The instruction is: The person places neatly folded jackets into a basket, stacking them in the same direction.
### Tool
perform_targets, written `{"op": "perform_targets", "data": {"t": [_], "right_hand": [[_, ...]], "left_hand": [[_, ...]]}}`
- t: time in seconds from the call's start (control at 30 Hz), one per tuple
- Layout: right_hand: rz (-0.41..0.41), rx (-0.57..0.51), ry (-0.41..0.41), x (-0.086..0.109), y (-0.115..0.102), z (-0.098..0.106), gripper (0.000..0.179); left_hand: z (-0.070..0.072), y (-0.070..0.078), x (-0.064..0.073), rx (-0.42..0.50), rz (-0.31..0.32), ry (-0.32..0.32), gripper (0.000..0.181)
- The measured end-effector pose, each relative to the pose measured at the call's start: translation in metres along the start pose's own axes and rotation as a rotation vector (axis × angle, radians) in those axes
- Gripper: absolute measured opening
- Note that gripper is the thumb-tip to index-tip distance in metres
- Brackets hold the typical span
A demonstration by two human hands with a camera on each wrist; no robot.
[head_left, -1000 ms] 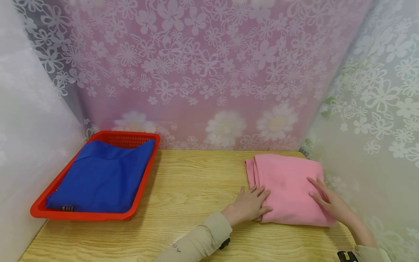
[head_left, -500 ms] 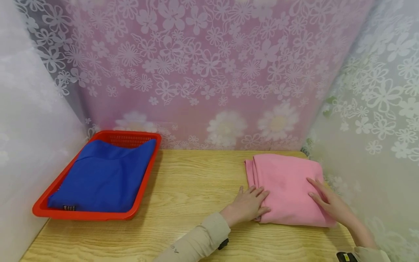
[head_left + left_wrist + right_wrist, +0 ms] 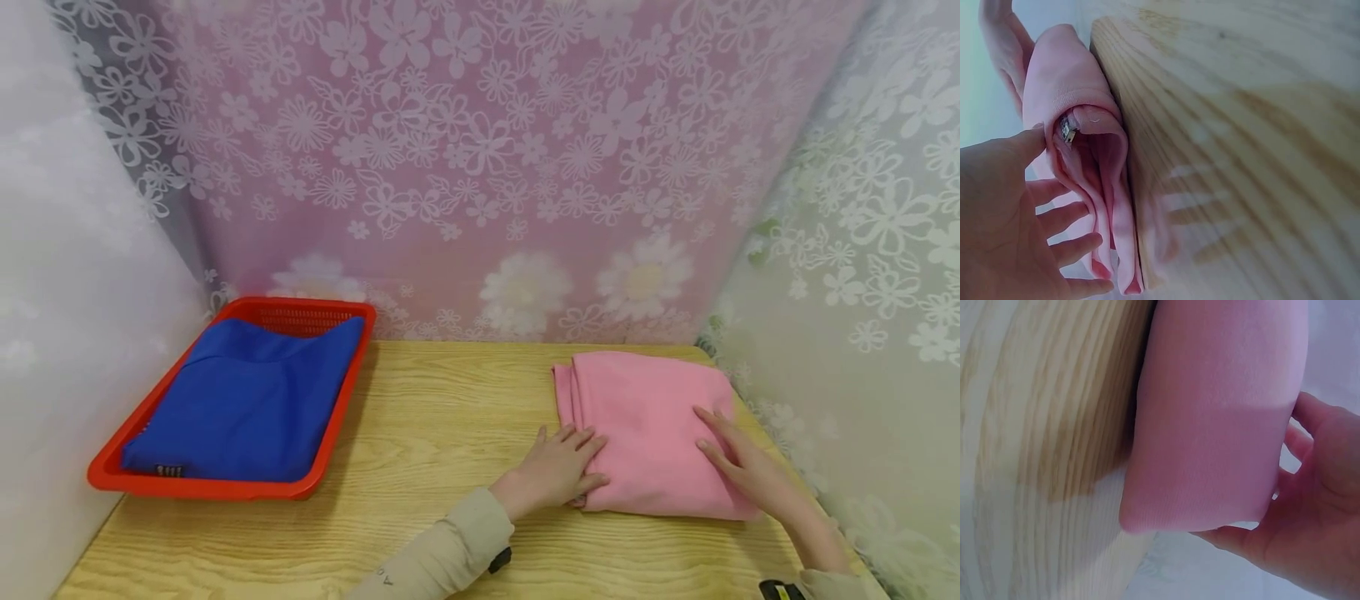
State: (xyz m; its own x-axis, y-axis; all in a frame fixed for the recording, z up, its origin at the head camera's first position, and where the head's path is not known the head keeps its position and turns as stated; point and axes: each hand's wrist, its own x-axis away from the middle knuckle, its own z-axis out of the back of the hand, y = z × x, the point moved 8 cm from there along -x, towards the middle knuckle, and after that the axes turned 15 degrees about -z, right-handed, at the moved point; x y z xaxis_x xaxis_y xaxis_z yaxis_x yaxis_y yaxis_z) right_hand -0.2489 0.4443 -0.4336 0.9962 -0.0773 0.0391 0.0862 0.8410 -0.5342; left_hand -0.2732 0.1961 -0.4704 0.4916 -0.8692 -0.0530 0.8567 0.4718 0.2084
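Observation:
A folded pink garment point(image 3: 645, 442) lies on the right side of the wooden table, several layers thick. In the left wrist view, its layered left end shows open folds and a small label point(image 3: 1067, 130). My left hand point(image 3: 551, 471) rests on the garment's left edge, its fingers spread and nearly straight over the folds. On the opposite side, my right hand point(image 3: 753, 471) touches the top near the right edge with extended fingers. The right wrist view shows that hand against the smooth rounded fold point(image 3: 1216, 425), some fingers partly hidden behind the cloth.
At the left stands a red plastic basket point(image 3: 322, 467) with a folded blue garment point(image 3: 247, 408) in it. Flower-patterned sheets point(image 3: 480, 167) enclose the wooden table point(image 3: 442, 417) at the back and both sides.
The pink garment has slid slightly left across the table along with both hands, which keep the same contact. The head view has shifted a little. The basket stays on its spot.

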Motion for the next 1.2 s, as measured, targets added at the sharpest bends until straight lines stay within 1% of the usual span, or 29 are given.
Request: {"op": "perform_targets", "data": {"t": [0.27,0.5,0.7,0.83,1.03,1.2], "right_hand": [[-0.007,0.012,0.033,0.001,-0.008,-0.006,0.063],[-0.01,0.089,0.056,-0.004,-0.021,-0.015,0.063],[-0.009,0.084,0.07,-0.002,-0.031,-0.02,0.061],[-0.016,0.101,0.073,0.001,-0.034,-0.023,0.061],[-0.014,0.106,0.074,0.003,-0.042,-0.029,0.061],[0.004,0.115,0.096,0.003,-0.051,-0.033,0.06]], "left_hand": [[0.007,-0.003,0.011,0.029,-0.004,0.004,0.064],[0.008,-0.011,0.02,0.029,0.026,0.015,0.062],[0.008,-0.016,0.027,0.048,0.032,0.028,0.061],[0.009,-0.017,0.032,0.065,0.031,0.035,0.061],[0.011,-0.02,0.043,0.105,0.024,0.048,0.06],[0.013,-0.024,0.052,0.125,0.027,0.065,0.06]]}}
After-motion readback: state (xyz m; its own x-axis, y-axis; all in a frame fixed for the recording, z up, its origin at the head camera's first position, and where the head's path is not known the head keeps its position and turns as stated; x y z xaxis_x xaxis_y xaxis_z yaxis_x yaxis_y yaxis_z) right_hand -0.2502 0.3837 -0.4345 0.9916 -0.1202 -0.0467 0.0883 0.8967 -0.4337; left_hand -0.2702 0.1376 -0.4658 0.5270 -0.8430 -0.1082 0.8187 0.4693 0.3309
